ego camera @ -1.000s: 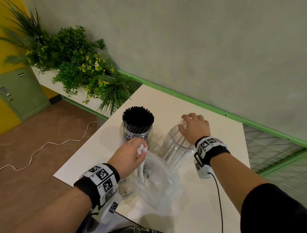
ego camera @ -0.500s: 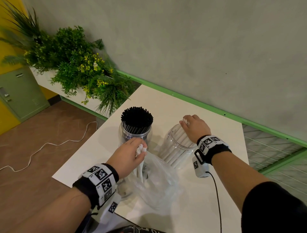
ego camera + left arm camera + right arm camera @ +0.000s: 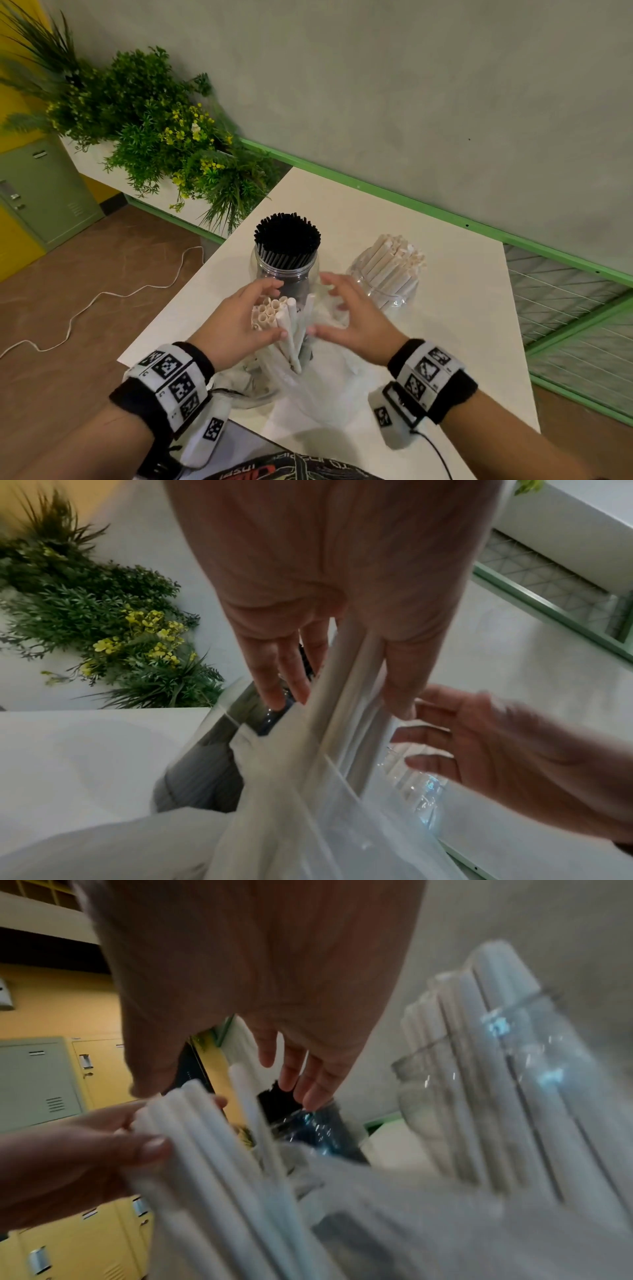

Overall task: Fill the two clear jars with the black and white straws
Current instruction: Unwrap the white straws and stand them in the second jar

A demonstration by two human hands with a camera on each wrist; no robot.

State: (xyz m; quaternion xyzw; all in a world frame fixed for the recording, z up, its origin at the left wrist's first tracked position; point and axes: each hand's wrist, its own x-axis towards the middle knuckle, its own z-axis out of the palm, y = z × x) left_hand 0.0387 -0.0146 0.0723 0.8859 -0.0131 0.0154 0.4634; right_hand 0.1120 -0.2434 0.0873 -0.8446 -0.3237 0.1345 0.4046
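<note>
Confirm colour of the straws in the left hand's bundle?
White, off-white at the open ends: the bundle of straws in the left hand. Clearest in the head view.

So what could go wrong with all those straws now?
The left hand holds the bundle of white paper straws loosely, with one leaning away, so a few might slip out. The right hand is open and close to the clear plastic jar of white straws, which looks tilted and might tip if bumped. The thin clear plastic bag could snag the straws.
</note>
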